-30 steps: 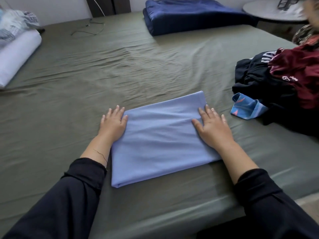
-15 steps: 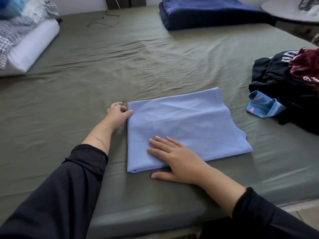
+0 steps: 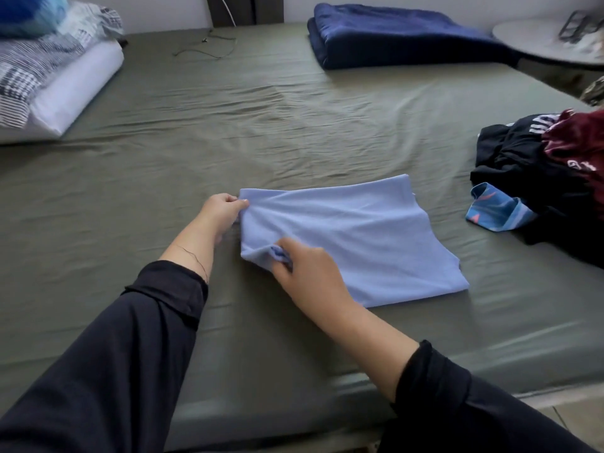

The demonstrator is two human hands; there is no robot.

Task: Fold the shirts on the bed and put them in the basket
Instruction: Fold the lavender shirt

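Light-blue shirt sits folded into a rectangle on the near-middle of the bed, olive sheet under it. Left hand now pinches the far-left corner; grip is closed on fabric. Right hand has bunched the near-left corner, fingers curled round it; that corner is lifted and puckered.

Change: a second ago both palms lay flat on the left and right edges, smoothing. Half a second ago the right hand had crossed to the near-left part, flat on the cloth, with the left already curling at its corner. Now both hold the left edge. My read: smoothing is over, and they're about to swing that edge across for one more fold, or pick the bundle up. Could be either.

No basket in view, so the drop-off is somewhere off-frame.

To the right, well apart from the blue shirt, is the unfolded pile: black garment with white lettering, too crumpled to read; maroon garment on top with white characters, also unreadable. A blue patterned piece sticks out on the pile's left side. So more shirts remain.

Far right: folded navy blanket. Far left: white pillow with striped bedding on top. Thin cable lies on the far sheet.
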